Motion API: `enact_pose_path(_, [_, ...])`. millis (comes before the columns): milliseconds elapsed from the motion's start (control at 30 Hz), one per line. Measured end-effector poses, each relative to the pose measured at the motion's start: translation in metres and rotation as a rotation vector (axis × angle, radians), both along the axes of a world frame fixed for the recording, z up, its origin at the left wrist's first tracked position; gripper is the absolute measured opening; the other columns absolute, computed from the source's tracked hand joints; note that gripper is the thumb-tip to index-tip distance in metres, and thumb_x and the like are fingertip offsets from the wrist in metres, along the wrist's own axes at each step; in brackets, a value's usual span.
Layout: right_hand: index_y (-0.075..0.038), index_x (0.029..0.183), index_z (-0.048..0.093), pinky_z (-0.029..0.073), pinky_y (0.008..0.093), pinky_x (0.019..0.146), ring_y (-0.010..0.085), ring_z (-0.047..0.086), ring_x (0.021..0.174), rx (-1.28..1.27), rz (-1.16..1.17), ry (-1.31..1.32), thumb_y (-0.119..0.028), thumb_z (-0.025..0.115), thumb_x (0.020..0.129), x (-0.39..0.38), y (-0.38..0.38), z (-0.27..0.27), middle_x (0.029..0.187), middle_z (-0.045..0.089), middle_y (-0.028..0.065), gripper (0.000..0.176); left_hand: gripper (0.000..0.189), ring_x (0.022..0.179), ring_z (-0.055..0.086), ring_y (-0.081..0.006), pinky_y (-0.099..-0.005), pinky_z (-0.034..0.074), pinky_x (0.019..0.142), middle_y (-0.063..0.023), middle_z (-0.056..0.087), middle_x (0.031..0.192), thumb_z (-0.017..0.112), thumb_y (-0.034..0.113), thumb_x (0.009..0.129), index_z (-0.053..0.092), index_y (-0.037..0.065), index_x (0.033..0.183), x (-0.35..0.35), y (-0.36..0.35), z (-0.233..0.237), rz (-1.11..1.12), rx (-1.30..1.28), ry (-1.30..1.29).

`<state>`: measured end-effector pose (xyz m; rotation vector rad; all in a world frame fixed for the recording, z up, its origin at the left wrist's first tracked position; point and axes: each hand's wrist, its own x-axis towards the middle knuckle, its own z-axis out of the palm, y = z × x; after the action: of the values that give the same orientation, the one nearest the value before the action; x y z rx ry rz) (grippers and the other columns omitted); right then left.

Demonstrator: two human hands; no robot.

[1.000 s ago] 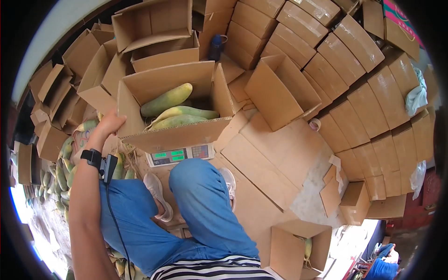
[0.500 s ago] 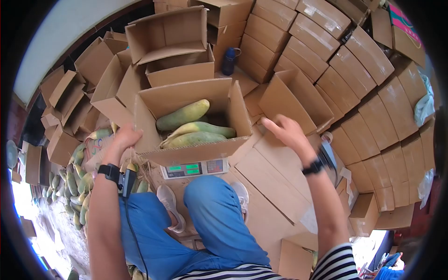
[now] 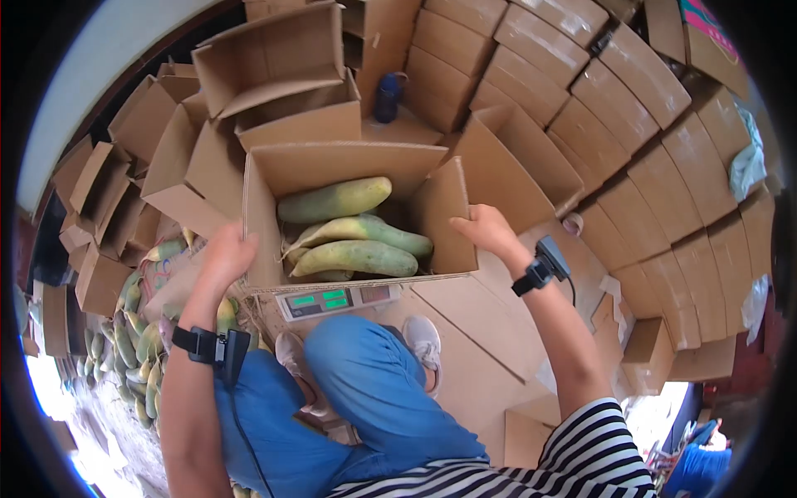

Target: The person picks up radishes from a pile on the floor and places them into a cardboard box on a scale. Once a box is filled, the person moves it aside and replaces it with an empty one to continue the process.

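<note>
An open cardboard box (image 3: 349, 158) stands between my hands, over a digital scale (image 3: 332, 300) with lit green displays. Inside lie several green-and-white daikon radishes, among them one (image 3: 336, 200) along the back and another (image 3: 357, 259) at the front. My left hand (image 3: 228, 259) is closed on the box's left wall, its thumb at the edge. On the opposite side, my right hand (image 3: 491, 230) pinches the right wall. Whether the box still rests on the scale cannot be made out.
Open empty boxes (image 3: 199, 158) crowd the left and back, and another (image 3: 523, 158) stands at right. Stacked taped cartons (image 3: 639, 158) line the right. A daikon pile (image 3: 137, 340) lies on the left floor. A blue bottle (image 3: 388, 98) stands behind.
My right hand has moved in from beside the box and taken hold of its right wall. The box has shifted slightly and looks larger, and its right wall leans outward more.
</note>
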<state>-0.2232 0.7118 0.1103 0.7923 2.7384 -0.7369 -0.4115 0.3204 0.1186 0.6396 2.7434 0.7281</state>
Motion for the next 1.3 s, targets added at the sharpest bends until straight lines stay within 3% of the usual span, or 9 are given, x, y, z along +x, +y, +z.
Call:
enact_pose_path(167, [0.006, 0.083, 0.066, 0.048, 0.0448, 0.067, 0.0365, 0.065, 0.075, 0.007, -0.257, 0.054, -0.041, 0.065, 0.083, 0.130, 0.032, 0.023, 0.077, 0.063, 0.0269, 0.048, 0.025, 0.091, 0.062, -0.0445, -0.0491, 0.048, 0.081, -0.0265, 0.065, 0.090, 0.056, 0.018, 0.084, 0.063, -0.002, 0.096, 0.058, 0.078, 0.032, -0.259, 0.162, -0.111])
enact_pose_path(333, [0.009, 0.068, 0.060, 0.043, 0.0466, 0.055, 0.0344, 0.059, 0.058, 0.114, -0.449, -0.037, -0.042, 0.067, 0.081, 0.277, 0.070, 0.048, 0.062, 0.055, 0.0262, 0.053, 0.028, 0.085, 0.063, -0.0462, -0.0515, 0.050, 0.078, -0.0310, 0.064, 0.087, 0.057, 0.020, 0.080, 0.064, -0.007, 0.086, 0.142, 0.184, 0.010, -0.483, -0.006, -0.158])
enact_pose_path(667, [0.006, 0.078, 0.065, 0.048, 0.0466, 0.065, 0.0396, 0.065, 0.071, 0.384, -0.812, -0.278, -0.036, 0.069, 0.081, 0.530, 0.095, 0.001, 0.072, 0.063, 0.0246, 0.042, 0.019, 0.091, 0.065, -0.0426, -0.0508, 0.052, 0.077, -0.0252, 0.067, 0.095, 0.057, 0.007, 0.081, 0.063, -0.001, 0.097, 0.364, 0.323, -0.100, -0.631, -0.008, -0.580])
enact_pose_path(800, [0.002, 0.084, 0.066, 0.050, 0.0481, 0.074, 0.0410, 0.065, 0.084, 0.441, -0.856, -0.104, -0.036, 0.068, 0.083, 0.622, 0.122, -0.103, 0.083, 0.067, 0.0237, 0.038, 0.020, 0.090, 0.063, -0.0432, -0.0520, 0.049, 0.077, -0.0246, 0.065, 0.093, 0.053, 0.014, 0.087, 0.057, -0.002, 0.100, 0.351, 0.303, -0.066, -0.891, -0.090, -0.602])
enact_pose_path(900, [0.001, 0.090, 0.067, 0.051, 0.0485, 0.081, 0.0423, 0.064, 0.090, 0.459, -0.732, -0.527, -0.029, 0.068, 0.081, 0.652, 0.168, -0.121, 0.092, 0.069, 0.0217, 0.031, 0.028, 0.089, 0.061, -0.0414, -0.0500, 0.049, 0.074, -0.0212, 0.060, 0.094, 0.057, 0.023, 0.091, 0.053, -0.001, 0.104, 0.306, 0.259, 0.008, -1.163, 0.054, -0.478])
enact_pose_path(1000, [0.000, 0.097, 0.065, 0.049, 0.0516, 0.079, 0.0448, 0.061, 0.092, 0.633, -0.648, -0.467, -0.018, 0.060, 0.086, 0.628, 0.193, -0.092, 0.096, 0.064, 0.0258, 0.021, 0.034, 0.092, 0.060, -0.0396, -0.0477, 0.049, 0.079, -0.0194, 0.059, 0.100, 0.060, 0.024, 0.090, 0.052, 0.003, 0.116, 0.256, 0.202, 0.073, -1.088, -0.052, -0.417])
enact_pose_path(1033, [0.001, 0.102, 0.061, 0.049, 0.0486, 0.080, 0.0441, 0.059, 0.096, 0.800, -0.558, -0.052, -0.014, 0.058, 0.090, 0.513, 0.167, -0.046, 0.101, 0.061, 0.0226, 0.019, 0.039, 0.098, 0.060, -0.0384, -0.0448, 0.049, 0.084, -0.0195, 0.061, 0.107, 0.062, 0.023, 0.088, 0.054, 0.004, 0.122, 0.241, 0.180, 0.095, -0.947, -0.096, -0.329])
enact_pose_path(1167, [-0.004, 0.109, 0.061, 0.048, 0.0383, 0.088, 0.0348, 0.060, 0.102, 0.307, -0.264, 0.403, -0.005, 0.059, 0.087, 0.312, 0.105, 0.008, 0.107, 0.062, 0.0171, 0.023, 0.041, 0.109, 0.056, -0.0388, -0.0430, 0.044, 0.093, -0.0204, 0.059, 0.118, 0.066, 0.016, 0.083, 0.057, 0.002, 0.121, 0.195, 0.073, 0.124, -0.320, -0.083, 0.113])
enact_pose_path(1300, [-0.005, 0.104, 0.063, 0.049, 0.0410, 0.086, 0.0348, 0.060, 0.099, 0.033, 0.225, 0.495, -0.009, 0.064, 0.085, 0.157, 0.032, -0.047, 0.101, 0.064, 0.0151, 0.019, 0.043, 0.108, 0.056, -0.0386, -0.0433, 0.044, 0.093, -0.0200, 0.059, 0.116, 0.068, 0.015, 0.081, 0.057, 0.001, 0.120, 0.183, -0.053, 0.080, -0.086, -0.360, 0.427])
